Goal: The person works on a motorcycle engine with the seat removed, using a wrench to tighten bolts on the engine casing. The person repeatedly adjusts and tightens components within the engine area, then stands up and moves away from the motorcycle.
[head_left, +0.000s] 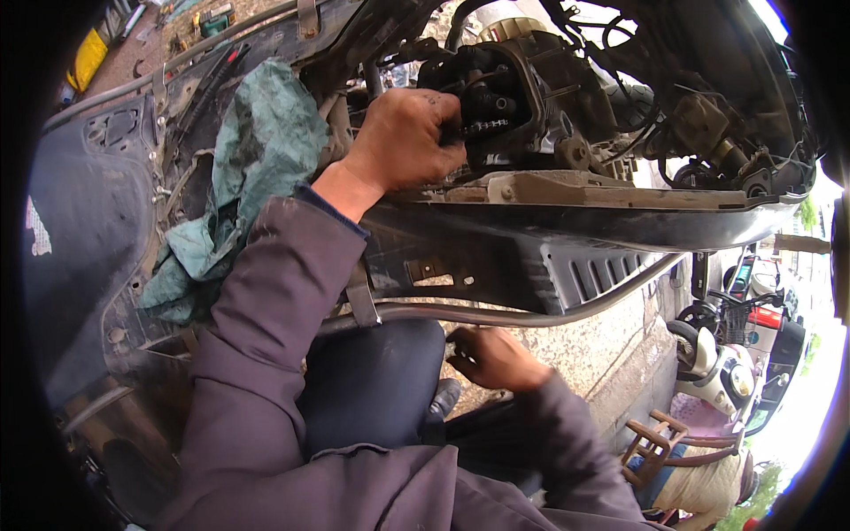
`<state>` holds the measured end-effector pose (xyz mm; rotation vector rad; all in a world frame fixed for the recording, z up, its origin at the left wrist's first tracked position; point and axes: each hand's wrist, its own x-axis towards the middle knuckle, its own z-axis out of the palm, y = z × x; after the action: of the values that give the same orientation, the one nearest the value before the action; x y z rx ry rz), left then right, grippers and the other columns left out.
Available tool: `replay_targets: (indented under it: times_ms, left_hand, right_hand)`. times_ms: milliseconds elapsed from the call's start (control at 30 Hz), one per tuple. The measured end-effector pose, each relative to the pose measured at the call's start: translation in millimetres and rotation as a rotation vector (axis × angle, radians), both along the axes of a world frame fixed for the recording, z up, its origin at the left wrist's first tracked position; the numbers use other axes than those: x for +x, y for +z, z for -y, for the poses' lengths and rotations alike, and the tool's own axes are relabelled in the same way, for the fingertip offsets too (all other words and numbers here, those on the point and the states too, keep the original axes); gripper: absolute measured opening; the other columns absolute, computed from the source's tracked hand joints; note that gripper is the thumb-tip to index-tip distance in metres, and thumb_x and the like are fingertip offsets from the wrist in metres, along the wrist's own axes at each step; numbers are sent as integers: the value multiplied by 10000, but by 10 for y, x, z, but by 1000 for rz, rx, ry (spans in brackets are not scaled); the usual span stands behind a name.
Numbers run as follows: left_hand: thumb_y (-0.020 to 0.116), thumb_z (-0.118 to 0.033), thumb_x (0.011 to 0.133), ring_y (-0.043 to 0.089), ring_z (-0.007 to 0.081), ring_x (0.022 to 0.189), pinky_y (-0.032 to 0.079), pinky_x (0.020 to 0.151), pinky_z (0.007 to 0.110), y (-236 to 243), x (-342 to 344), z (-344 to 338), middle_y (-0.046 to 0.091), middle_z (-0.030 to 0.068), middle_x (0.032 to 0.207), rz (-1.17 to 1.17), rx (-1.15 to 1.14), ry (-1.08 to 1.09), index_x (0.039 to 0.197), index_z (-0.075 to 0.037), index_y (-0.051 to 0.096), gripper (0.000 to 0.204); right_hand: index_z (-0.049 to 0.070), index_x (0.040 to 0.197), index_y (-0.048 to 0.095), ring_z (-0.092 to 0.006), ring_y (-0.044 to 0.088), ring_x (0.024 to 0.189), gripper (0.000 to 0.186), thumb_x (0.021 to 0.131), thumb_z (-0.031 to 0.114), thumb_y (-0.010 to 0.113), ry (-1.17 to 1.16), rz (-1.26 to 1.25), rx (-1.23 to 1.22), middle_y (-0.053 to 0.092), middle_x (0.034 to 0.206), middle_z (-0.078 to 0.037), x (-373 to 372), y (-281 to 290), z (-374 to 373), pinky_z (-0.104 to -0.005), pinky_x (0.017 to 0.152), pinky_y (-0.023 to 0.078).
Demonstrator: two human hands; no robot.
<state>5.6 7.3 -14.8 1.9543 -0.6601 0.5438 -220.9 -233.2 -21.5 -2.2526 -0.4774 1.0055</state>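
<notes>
My left hand [412, 137] is closed in a fist at the left edge of an opened engine [531, 80]. Its fingertips are turned away, so whatever they grip is hidden. Inside the opening, dark oily parts and a short run of metal chain [490, 126] show just right of my knuckles. Low beside my knee, my right hand [500, 358] hangs below a bent metal tube [496, 317]. Its fingers curl toward the thumb, and I cannot make out anything between them. A crumpled green cloth [274, 133] drapes over the frame left of my left wrist.
A dusty metal ledge [567, 188] runs along the engine's near side. Cables and hoses [620, 115] crowd its right. At the far left lie a yellow object [87, 60] and a power drill [215, 21]. Parked scooters [722, 376], a wooden stool [651, 447] and another person [708, 482] are at the right.
</notes>
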Motion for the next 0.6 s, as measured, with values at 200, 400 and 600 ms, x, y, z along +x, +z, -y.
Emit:
replay_targets:
  times_ms: [200, 400, 600]
  left_hand:
    - [772, -123, 682, 641, 291, 628, 505, 589, 376, -7, 10, 0, 640, 154, 701, -42, -12, -30, 785, -26, 667, 176]
    - [771, -102, 701, 604, 264, 566, 485, 570, 364, 5, 6, -8, 633, 159, 671, -76, 4, -25, 776, -8, 667, 160]
    - [734, -214, 719, 710, 367, 802, 576, 754, 424, 165, -17, -27, 707, 178, 798, -289, 225, 28, 913, -74, 755, 240]
  right_hand:
    - [-27, 1180, 688, -217, 748, 997, 409, 786, -39, 797, -10, 350, 288, 744, 1110, -178, 993, 2282, -122, -328, 719, 629]
    - [-17, 1071, 706, -313, 667, 905, 285, 787, -40, 725, 515, 882, -61, 672, 966, -159, 2030, 2464, -642, -374, 817, 529]
    - [90, 1059, 752, -380, 632, 1049, 361, 725, -30, 692, 706, 850, -530, 625, 1055, -163, 2456, 2211, -911, -449, 913, 521]
